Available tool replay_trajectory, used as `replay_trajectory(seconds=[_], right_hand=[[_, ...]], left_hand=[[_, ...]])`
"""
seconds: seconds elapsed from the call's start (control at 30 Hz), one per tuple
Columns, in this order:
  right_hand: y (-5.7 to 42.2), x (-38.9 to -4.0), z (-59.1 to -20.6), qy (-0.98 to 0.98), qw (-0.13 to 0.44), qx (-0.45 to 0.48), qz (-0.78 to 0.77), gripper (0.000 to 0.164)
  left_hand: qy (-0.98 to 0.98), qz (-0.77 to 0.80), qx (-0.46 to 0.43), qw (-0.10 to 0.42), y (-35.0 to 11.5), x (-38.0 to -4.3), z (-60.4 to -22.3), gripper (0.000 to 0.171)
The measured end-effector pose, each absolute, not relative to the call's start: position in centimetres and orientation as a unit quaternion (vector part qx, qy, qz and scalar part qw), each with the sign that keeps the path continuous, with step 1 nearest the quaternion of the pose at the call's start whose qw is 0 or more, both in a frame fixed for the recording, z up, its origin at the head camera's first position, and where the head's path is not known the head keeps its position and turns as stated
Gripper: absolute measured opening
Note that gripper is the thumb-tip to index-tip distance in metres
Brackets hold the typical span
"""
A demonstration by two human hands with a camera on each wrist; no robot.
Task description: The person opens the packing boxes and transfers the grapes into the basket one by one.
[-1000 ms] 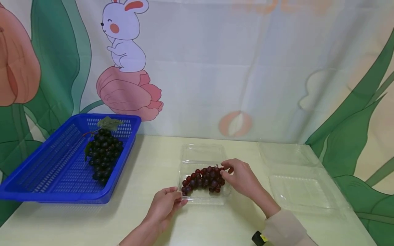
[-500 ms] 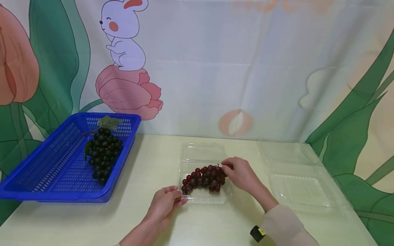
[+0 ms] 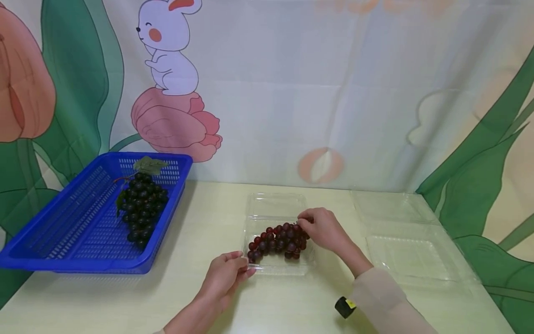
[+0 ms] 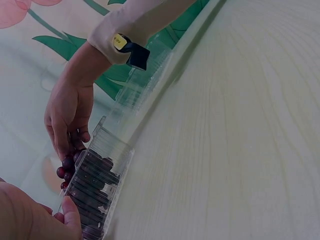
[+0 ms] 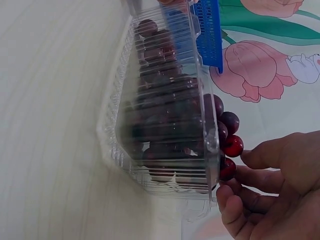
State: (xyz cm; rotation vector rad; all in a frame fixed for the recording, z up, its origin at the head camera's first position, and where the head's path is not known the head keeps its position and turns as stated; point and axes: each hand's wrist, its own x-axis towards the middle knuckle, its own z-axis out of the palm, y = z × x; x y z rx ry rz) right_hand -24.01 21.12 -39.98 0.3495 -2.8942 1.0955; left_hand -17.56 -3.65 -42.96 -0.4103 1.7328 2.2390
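Note:
A bunch of dark red grapes [image 3: 285, 237] lies in a clear plastic clamshell box [image 3: 283, 270]. The hinged lid [image 3: 276, 204] is laid back, away from me. My left hand [image 3: 225, 276] pinches the near left corner of the box, thumb above and fingers below. At the right end of the bunch, my right hand [image 3: 327, 230] has its curled fingers and thumb on the top grapes at the stem end. In the right wrist view, some red grapes [image 5: 233, 146] stick up above the box rim beside the fingers. The fingers hide the stem in the head view.
On the left stands a blue plastic basket [image 3: 89, 232] holding a bunch of black grapes [image 3: 143, 208] with a leaf. Another clear box [image 3: 410, 255] lies opened on the right of the table [image 3: 187, 218]. A printed cloth [image 3: 267, 116] hangs behind.
My right hand has moved slightly up and left over the stem end, covering the stem that showed before. My left hand keeps its hold on the box corner.

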Motion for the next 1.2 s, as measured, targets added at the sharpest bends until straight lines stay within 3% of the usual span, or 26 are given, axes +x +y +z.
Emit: replay_trajectory(seconds=[0.8,1.2], right_hand=[[21.0,-24.7,-40.1,-0.938,0.010,0.105,0.331,0.021],[21.5,-23.1,-40.2,-0.936,0.012,0.046,0.349,0.018]], left_hand=[[0.611,0.765,-0.146,0.141,-3.7,-17.6,-42.9,0.036],[0.680,0.712,-0.121,0.126,-3.8,-17.5,-42.3,0.053]])
